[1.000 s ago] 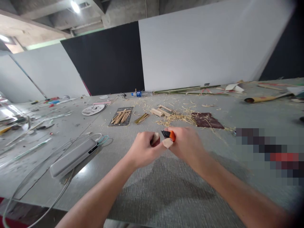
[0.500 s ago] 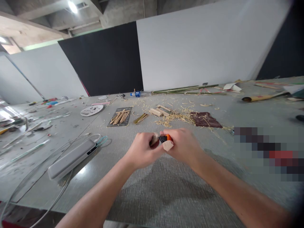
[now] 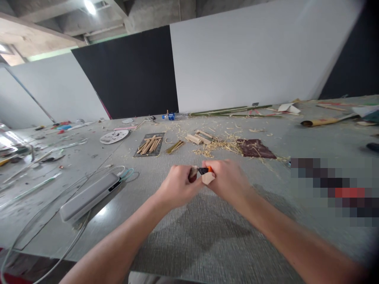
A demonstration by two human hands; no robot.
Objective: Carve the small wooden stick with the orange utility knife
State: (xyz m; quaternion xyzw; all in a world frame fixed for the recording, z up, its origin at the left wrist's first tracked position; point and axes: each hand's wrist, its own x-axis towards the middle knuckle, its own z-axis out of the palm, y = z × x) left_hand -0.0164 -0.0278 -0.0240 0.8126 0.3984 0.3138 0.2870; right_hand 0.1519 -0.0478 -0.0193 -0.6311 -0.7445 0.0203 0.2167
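Note:
Above the middle of the table, my left hand is closed around a small pale wooden piece, mostly hidden by the fingers. Something dark red shows inside the same grip. My right hand is wrapped around a utility knife with a black and orange body; its front end points left at the wooden piece. Where the two hands meet, a pale, flat-faced bit sits at the left thumb's tip. Whether it is a wrap or wood I cannot tell.
Beyond the hands lie a dark mat with several short sticks, wooden blocks, curly shavings and a brown-red sheet. A grey power bank with cables is at left. A bottle and green bamboo strips lie by the wall.
The knife and right hand have shifted very slightly, with a little less of the orange body showing. Both hands keep their grip, close together.

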